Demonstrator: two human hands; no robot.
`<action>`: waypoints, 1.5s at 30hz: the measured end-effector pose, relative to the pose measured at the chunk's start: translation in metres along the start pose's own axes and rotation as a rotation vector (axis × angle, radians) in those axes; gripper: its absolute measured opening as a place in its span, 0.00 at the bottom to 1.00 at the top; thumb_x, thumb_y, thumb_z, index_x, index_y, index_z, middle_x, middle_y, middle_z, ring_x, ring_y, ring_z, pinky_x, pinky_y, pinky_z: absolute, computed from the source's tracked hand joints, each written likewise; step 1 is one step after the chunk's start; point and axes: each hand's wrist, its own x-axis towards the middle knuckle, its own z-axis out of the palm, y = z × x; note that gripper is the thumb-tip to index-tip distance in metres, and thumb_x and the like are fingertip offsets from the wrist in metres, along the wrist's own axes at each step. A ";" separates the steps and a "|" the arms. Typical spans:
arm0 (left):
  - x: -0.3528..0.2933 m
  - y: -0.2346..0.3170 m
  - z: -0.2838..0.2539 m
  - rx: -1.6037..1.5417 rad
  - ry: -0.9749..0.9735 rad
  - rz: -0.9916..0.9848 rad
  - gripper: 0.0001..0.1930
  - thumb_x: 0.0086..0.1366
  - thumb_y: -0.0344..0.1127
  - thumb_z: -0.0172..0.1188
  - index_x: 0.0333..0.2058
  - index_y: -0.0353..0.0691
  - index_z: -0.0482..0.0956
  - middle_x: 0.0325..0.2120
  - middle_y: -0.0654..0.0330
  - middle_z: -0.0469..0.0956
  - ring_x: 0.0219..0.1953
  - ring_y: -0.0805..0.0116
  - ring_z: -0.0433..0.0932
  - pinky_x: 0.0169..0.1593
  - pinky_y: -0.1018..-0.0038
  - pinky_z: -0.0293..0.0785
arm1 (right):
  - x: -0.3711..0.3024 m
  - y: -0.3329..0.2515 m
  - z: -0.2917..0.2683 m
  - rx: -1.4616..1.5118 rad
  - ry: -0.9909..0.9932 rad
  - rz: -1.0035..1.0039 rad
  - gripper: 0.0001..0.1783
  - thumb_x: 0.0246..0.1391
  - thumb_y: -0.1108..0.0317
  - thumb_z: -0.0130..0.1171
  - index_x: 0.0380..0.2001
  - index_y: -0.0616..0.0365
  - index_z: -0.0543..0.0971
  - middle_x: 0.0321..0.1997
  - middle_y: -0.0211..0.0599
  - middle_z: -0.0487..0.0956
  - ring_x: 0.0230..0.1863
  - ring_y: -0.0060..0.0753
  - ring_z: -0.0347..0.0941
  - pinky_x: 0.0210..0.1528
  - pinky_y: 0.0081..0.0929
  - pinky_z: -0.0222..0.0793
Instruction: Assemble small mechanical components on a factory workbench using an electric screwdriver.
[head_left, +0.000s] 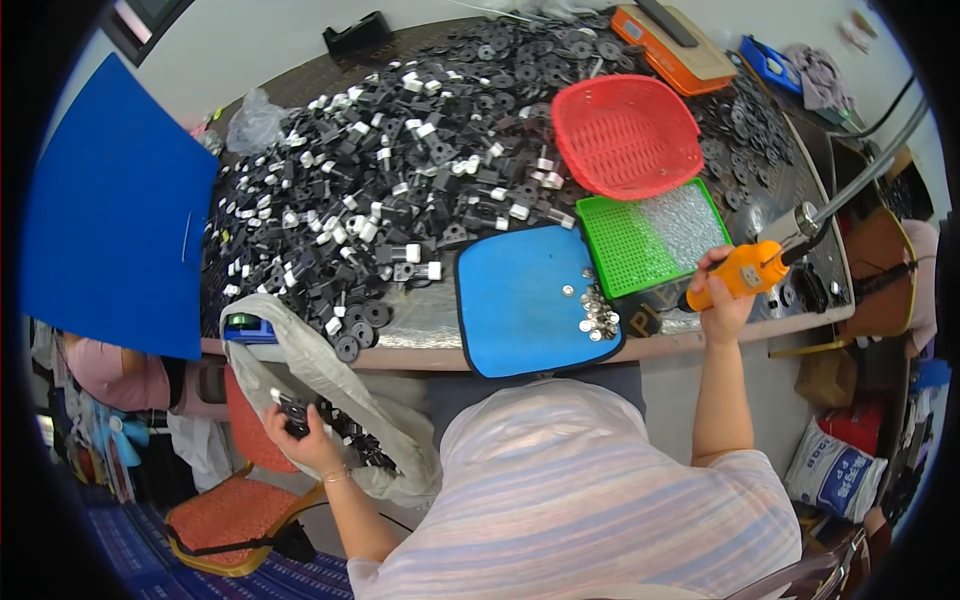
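Blocky black plastic part (292, 414), white tip, gripped in left hand (312, 446) over limp grey cloth sack (335, 375), forearm angled forward-left; smooth orange power tool (745, 272) wrapped in right hand (722, 312), arm extended forward, beside perforated green plastic tray (622, 248)

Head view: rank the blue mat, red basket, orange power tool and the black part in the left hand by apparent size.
1. Blue mat
2. Red basket
3. Orange power tool
4. Black part, partly hidden by the left hand
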 end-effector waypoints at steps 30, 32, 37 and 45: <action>0.140 0.116 0.186 0.433 -0.708 0.127 0.38 0.38 0.55 0.70 0.50 0.49 0.71 0.59 0.50 0.58 0.58 0.46 0.59 0.52 0.44 0.59 | 0.000 0.003 0.003 0.046 0.069 0.023 0.19 0.45 0.78 0.59 0.41 0.61 0.68 0.33 0.38 0.72 0.25 0.24 0.70 0.27 0.20 0.69; 0.145 0.120 0.188 0.435 -0.835 0.219 0.37 0.37 0.51 0.71 0.50 0.48 0.71 0.58 0.50 0.57 0.57 0.48 0.61 0.51 0.46 0.63 | 0.003 0.003 0.003 0.070 0.065 0.037 0.17 0.46 0.79 0.58 0.41 0.61 0.68 0.34 0.38 0.73 0.25 0.24 0.71 0.28 0.20 0.69; 0.154 0.116 0.201 0.466 -0.862 0.086 0.41 0.36 0.47 0.72 0.53 0.50 0.67 0.63 0.49 0.50 0.60 0.44 0.58 0.55 0.43 0.59 | 0.015 -0.006 0.002 -0.010 0.132 0.026 0.15 0.47 0.78 0.59 0.40 0.62 0.70 0.34 0.35 0.74 0.28 0.22 0.72 0.31 0.20 0.70; 0.152 0.099 0.222 0.463 -0.673 0.406 0.24 0.42 0.33 0.64 0.43 0.46 0.75 0.55 0.48 0.62 0.50 0.46 0.67 0.49 0.54 0.67 | 0.045 0.012 -0.006 -0.110 0.175 -0.088 0.18 0.48 0.73 0.62 0.43 0.60 0.72 0.36 0.31 0.75 0.34 0.23 0.73 0.38 0.22 0.71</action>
